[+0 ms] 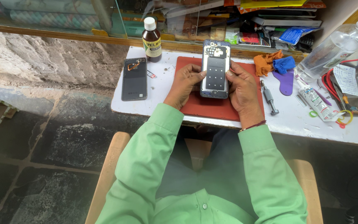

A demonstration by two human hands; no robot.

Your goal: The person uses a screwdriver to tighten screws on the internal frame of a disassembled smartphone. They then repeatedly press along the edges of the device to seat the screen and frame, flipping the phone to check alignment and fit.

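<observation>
Your white surface stands over a dark stone floor. At eleven o'clock, a capped brown bottle holds dark liquid. Both hands' fingers clamp the opened phone above the red mat.

We see the opened phone as shiny metal frame around a matt dark panel. Under it lies a matt red rubbery mat on a smooth white painted table. Left of the phone, a glossy dark back cover; right of it, a metal screwdriver, crumpled orange cloth and a clear plastic bottle.
</observation>
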